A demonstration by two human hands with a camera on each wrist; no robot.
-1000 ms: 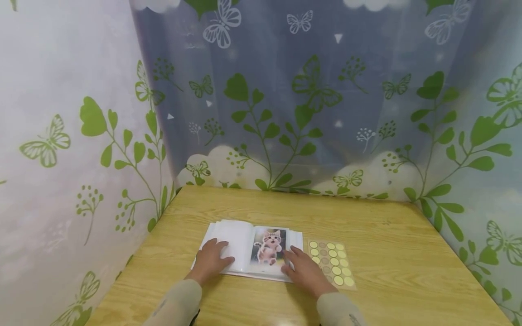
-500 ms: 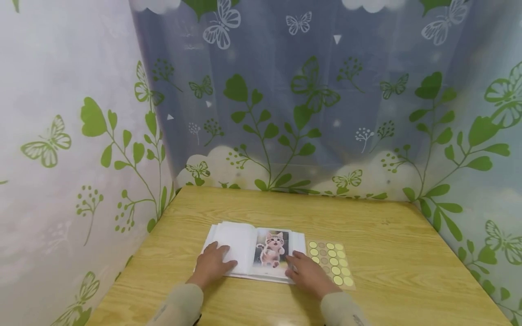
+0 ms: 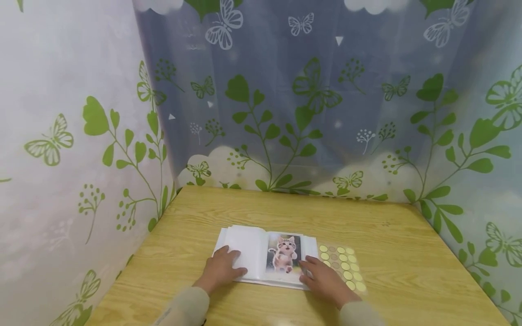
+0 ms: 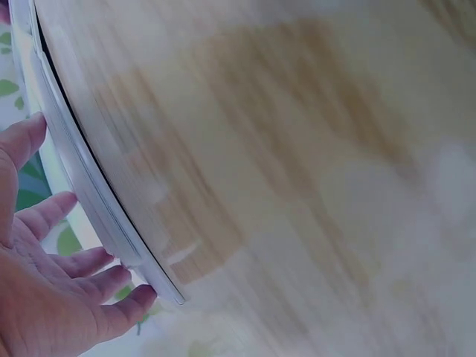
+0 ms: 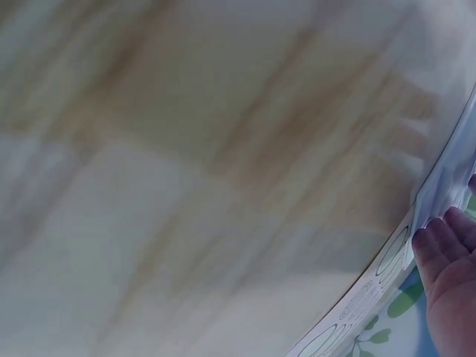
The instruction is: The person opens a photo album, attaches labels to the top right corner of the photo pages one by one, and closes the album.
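Head view, album (image 3: 248, 256) under hands (image 3: 221, 270) (image 3: 326, 280) shifted right, sheet (image 3: 345, 265) too

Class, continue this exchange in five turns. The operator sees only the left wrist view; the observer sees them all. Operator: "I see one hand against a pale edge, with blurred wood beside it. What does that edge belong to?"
Observer: An open book, with your hand, the left hand, resting at its left side.

Operator: What shows on the right page?

Observer: A kitten picture.

Operator: Is the other hand on the book too?

Observer: Yes, the right hand rests at the book's right side, and in the head view its wrist side overlaps a sheet of yellow circles on the table.
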